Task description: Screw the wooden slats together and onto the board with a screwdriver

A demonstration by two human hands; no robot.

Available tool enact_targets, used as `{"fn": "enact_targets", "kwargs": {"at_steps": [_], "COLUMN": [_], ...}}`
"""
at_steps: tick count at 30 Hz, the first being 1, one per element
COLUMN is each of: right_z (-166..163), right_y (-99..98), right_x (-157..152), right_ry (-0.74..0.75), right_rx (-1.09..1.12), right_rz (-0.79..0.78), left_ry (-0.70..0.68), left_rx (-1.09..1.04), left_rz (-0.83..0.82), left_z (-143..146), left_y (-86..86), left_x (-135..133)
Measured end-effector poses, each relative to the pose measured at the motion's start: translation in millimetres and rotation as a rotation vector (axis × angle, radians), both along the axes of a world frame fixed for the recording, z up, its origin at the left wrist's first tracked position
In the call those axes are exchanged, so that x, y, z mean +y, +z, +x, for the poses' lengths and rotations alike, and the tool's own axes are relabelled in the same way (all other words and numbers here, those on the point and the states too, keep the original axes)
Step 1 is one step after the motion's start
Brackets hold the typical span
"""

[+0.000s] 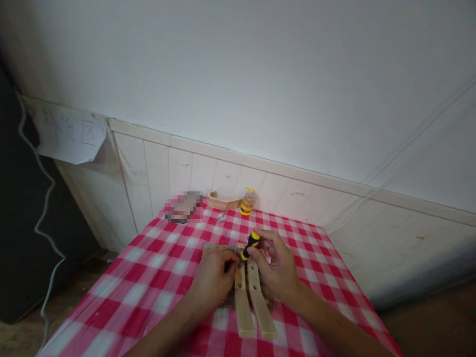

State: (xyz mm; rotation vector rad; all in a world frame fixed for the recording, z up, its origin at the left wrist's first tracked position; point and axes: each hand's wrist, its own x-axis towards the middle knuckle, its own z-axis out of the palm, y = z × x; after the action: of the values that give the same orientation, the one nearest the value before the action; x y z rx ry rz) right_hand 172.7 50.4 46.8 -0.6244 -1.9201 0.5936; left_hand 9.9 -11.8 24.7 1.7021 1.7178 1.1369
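A screwdriver (250, 246) is being gripped by the right hand (277, 270) over wooden slats (250, 302) on the red-checked bench (156, 277); the left hand (215, 280) is being held closed at its tip. Pale panelling (178, 171) and a white wall (260, 74) are being seen behind.

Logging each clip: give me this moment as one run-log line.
right hand: grips screwdriver, tip down at wooden slats | left hand: curled at the tip | far edge: bit case, curved wooden piece
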Motion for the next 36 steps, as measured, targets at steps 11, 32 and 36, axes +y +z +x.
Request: {"fn": "enact_targets", "kwargs": {"at_steps": [11,32,36], "right_z": [-5.0,-3.3,-1.2], "right_y": [8.1,6.7,7.0], "right_x": [-4.0,-3.1,-3.5], "right_ry": [-0.004,-0.018,0.005], "right_rx": [0.024,-0.027,-0.038], "right_rz": [0.029,0.083,0.071], "left_ry": [-0.005,-0.002,0.000], "left_rx": [-0.012,0.013,0.019], "left_rz": [-0.001,0.002,0.002], "left_z": [-0.1,-0.3,-0.6], "left_y": [0.1,2.0,1.4], "left_x": [-0.1,-1.0,-0.2]}}
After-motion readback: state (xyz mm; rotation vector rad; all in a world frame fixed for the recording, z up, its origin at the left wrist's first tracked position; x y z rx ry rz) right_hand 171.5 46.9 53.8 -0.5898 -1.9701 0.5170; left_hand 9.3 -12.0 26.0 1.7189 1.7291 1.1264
